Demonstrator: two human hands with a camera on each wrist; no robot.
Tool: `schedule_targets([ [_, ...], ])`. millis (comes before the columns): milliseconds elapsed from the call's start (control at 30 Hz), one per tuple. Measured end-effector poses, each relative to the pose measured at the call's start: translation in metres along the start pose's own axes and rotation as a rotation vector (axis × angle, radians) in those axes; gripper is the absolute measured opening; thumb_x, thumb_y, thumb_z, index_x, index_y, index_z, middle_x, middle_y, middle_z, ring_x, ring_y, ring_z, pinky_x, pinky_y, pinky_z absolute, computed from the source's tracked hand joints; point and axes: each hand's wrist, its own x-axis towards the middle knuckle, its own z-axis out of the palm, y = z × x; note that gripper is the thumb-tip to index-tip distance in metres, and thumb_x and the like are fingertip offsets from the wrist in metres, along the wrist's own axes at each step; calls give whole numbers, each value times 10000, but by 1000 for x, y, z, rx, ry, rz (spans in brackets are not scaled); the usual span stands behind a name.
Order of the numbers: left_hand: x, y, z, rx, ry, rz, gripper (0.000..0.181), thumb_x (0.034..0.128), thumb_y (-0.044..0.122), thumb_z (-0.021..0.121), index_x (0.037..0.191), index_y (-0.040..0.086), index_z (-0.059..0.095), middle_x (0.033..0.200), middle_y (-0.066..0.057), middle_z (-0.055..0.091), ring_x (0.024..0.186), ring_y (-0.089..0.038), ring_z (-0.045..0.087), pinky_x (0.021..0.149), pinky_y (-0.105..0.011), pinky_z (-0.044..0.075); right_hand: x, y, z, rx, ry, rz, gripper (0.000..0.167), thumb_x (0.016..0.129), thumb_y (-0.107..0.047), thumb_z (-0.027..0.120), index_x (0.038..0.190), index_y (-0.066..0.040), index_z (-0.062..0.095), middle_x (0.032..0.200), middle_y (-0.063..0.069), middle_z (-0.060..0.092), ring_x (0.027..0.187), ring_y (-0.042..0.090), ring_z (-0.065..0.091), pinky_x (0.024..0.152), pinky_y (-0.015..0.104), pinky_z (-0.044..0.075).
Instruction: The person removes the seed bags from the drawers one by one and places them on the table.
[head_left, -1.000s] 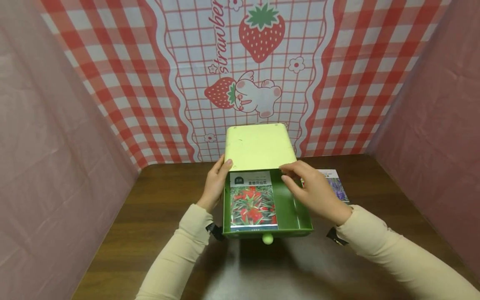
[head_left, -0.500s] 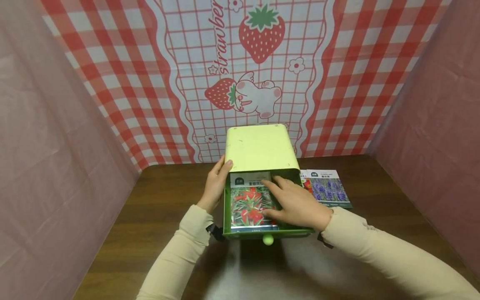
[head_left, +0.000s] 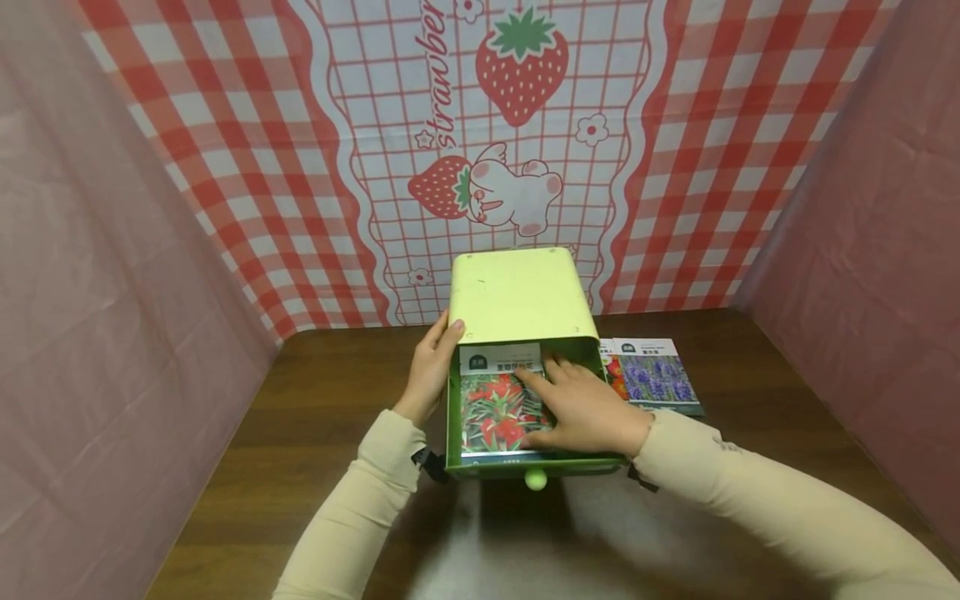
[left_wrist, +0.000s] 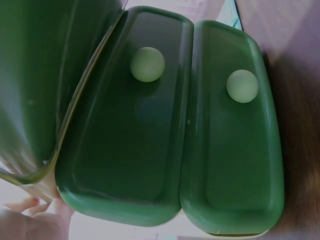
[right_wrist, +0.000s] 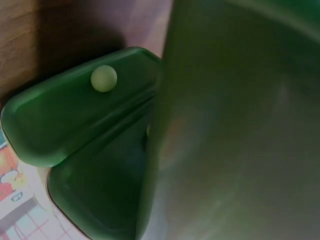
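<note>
A pale yellow-green drawer cabinet (head_left: 517,292) stands against the back cloth, its dark green top drawer (head_left: 536,468) pulled out. Inside lies a flower seed packet (head_left: 498,412) printed with red flowers, along the drawer's left side. My left hand (head_left: 429,371) rests against the cabinet's left side, thumb at the front upper corner. The right hand (head_left: 588,408) reaches into the drawer with spread fingers. Its index finger and thumb lie over the packet's right part; the other fingertips are low in the drawer beside it. In the right wrist view the drawer wall (right_wrist: 225,140) hides this hand.
On the table right of the cabinet lie a purple-flower packet (head_left: 660,379) and a partly covered red-flower packet (head_left: 617,377). Two closed lower drawers (left_wrist: 125,125) with round knobs sit below the pulled-out one. A strawberry-print cloth (head_left: 517,150) hangs close behind.
My right hand has moved from the cabinet's right front edge down and left into the drawer, onto the red-flower packet's right side. The left hand has stayed in place.
</note>
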Motion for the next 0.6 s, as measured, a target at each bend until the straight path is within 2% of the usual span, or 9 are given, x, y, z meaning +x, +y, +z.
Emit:
schedule_targets([
  [200,1,-1,0,3,3,12,693,966,515,537,1551,226,302,1609,-38,283,1488,-238,249,1216,-450,250,0,-1,-1,58,-18,-5,928,810,-544,740,1533,-119,342,1510,345,320,1390,524,323,1148,596,307],
  [400,1,0,-1,-29,-6,0,680,976,485,539,1553,219,295,1608,-44,285,1475,-232,273,1211,-437,264,2,-2,-1,131,-35,4,907,825,-479,753,1543,-132,322,1533,334,284,1412,523,278,1140,618,304],
  [600,-1,1,-1,-26,-17,1,677,971,505,539,1549,247,297,1608,-36,283,1471,-231,281,1208,-439,270,2,-4,-3,333,-52,62,840,868,-404,725,1552,-166,299,1578,297,209,1458,482,201,1110,681,289],
])
